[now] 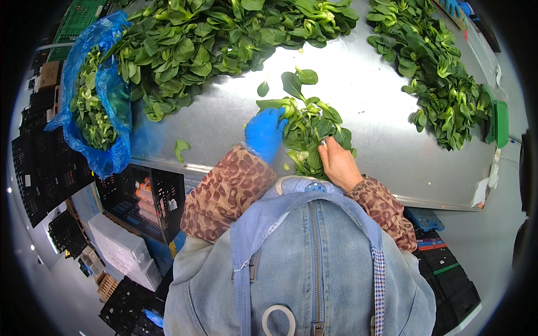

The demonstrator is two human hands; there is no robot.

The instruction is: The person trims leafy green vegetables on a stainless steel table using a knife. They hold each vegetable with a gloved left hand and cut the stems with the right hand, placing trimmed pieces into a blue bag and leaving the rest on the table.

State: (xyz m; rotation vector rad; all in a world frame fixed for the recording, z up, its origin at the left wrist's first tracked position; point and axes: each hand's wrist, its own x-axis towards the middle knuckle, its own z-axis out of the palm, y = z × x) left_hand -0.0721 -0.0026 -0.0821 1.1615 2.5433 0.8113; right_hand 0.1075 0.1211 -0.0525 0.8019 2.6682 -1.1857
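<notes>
My left hand (265,133), in a blue glove, grips the pale base of a bok choy head (289,106) over the metal table (361,113). My bare right hand (339,163) is closed around a small tool with a metal end (323,142), probably a knife; its blade cannot be made out. Between and below both hands lies a small pile of bok choy and leaves (313,130), close to my apron. Cut stem pieces (301,156) rest on that pile. Loose leaves (294,84) lie just beyond it.
A large heap of bok choy (201,46) covers the far left, another (437,71) the right. At left stands a blue plastic bag (119,96) holding leaves. A green container (500,124) is at the right edge. Black crates (168,197) stand below left. Another person's gloved hands (456,7) are top right.
</notes>
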